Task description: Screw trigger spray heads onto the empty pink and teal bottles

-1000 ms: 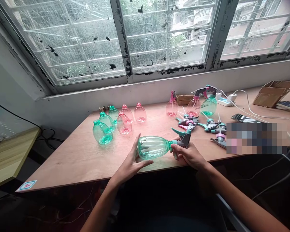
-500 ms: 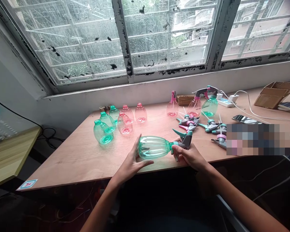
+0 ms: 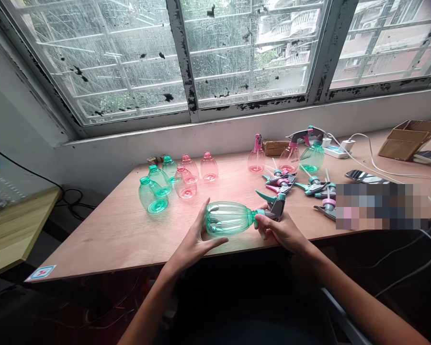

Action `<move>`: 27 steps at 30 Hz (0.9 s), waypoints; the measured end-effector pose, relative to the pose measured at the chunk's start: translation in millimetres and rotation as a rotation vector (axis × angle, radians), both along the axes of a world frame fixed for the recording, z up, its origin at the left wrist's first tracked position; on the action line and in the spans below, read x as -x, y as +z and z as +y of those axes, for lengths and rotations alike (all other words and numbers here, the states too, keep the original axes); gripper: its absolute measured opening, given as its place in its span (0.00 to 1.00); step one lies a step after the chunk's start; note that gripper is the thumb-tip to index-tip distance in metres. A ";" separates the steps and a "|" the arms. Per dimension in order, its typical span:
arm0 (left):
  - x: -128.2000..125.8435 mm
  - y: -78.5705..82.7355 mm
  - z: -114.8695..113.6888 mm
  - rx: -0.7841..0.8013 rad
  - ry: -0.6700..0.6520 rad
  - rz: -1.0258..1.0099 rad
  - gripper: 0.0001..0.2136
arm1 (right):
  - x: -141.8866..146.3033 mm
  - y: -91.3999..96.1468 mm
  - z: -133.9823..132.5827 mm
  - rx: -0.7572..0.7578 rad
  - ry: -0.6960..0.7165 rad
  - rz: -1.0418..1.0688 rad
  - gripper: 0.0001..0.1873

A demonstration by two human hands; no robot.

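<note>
A clear green spray bottle (image 3: 228,219) lies sideways in my hands above the table's front edge, its base to the left. My left hand (image 3: 197,237) cups the base, fingers behind it and thumb stretched out below. At the neck, my right hand (image 3: 275,227) pinches the collar of the grey and teal spray head (image 3: 278,206). Some of the right fingers are hidden behind the neck. Left of the bottle stand several open bottles, among them a green one (image 3: 153,195) and a pink one (image 3: 186,182). Loose spray heads (image 3: 282,179) with white tubes lie to the right.
At the back stand pink bottles with spray heads (image 3: 256,155) and a green bottle (image 3: 311,157). A power strip (image 3: 335,151), white cables, a phone (image 3: 368,177) and a cardboard box (image 3: 409,140) are on the right. A blurred patch hides part of the table (image 3: 104,230) there.
</note>
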State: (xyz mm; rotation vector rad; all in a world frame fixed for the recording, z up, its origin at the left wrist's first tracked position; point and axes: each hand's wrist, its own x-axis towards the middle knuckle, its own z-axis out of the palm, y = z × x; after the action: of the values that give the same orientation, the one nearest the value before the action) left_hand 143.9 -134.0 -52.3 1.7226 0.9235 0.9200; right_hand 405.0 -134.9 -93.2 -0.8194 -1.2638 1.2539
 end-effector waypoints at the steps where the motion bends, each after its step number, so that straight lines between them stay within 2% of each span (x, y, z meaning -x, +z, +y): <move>1: 0.4 -1.0 0.1 -0.006 -0.014 0.000 0.50 | -0.2 -0.1 0.1 -0.001 0.001 -0.001 0.17; 5: 2.2 -0.5 0.3 -0.008 -0.010 0.056 0.51 | -0.5 0.4 -0.1 -0.008 0.004 -0.011 0.16; 10: 2.4 1.3 1.2 0.017 -0.010 0.034 0.42 | 0.2 0.3 -0.5 -0.012 0.009 -0.008 0.16; 19: 0.2 0.7 -1.9 -0.001 0.000 0.023 0.51 | 0.0 -0.2 -0.8 -0.035 -0.002 -0.015 0.14; 24: 3.2 1.7 0.3 0.011 0.010 0.058 0.41 | -0.2 -0.2 -1.2 -0.039 0.007 -0.029 0.14; 27: 2.6 1.4 0.8 -0.005 0.007 0.058 0.42 | -0.2 -2.0 -1.1 -0.036 0.009 -0.017 0.14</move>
State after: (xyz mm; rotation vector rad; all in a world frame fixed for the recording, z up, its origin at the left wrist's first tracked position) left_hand 141.3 -133.2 -50.9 1.7590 0.9668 0.8817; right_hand 405.1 -135.9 -95.2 -0.8006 -1.3014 1.2308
